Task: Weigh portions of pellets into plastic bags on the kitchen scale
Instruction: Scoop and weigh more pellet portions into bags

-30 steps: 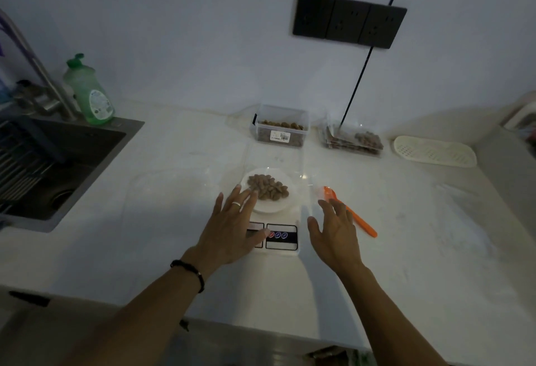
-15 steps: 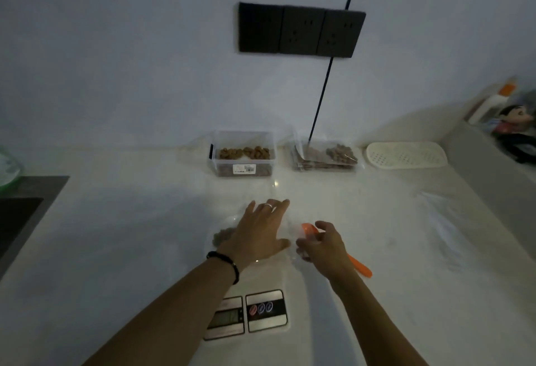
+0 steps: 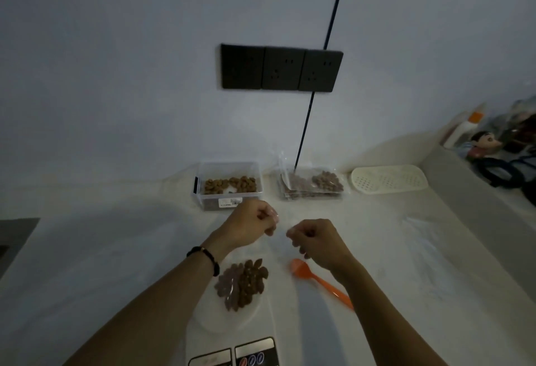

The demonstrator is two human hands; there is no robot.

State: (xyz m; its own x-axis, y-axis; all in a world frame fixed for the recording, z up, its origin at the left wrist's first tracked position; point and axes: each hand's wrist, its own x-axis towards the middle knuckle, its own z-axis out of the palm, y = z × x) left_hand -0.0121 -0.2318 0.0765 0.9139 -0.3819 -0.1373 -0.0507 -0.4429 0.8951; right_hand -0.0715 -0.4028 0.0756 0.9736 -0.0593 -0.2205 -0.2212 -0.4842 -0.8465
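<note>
step: sealing filled bag (image 3: 246,252) on scale (image 3: 232,333) | left hand (image 3: 251,226), right hand (image 3: 316,242) pinch its far rim | next: press shut, move to far bags (image 3: 313,187)

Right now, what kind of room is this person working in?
Most likely a home kitchen. There is a pale countertop against a wall with a row of dark power sockets, a kitchen scale with pellets piled on it, and the dark edge of what may be a sink on the left.
</note>
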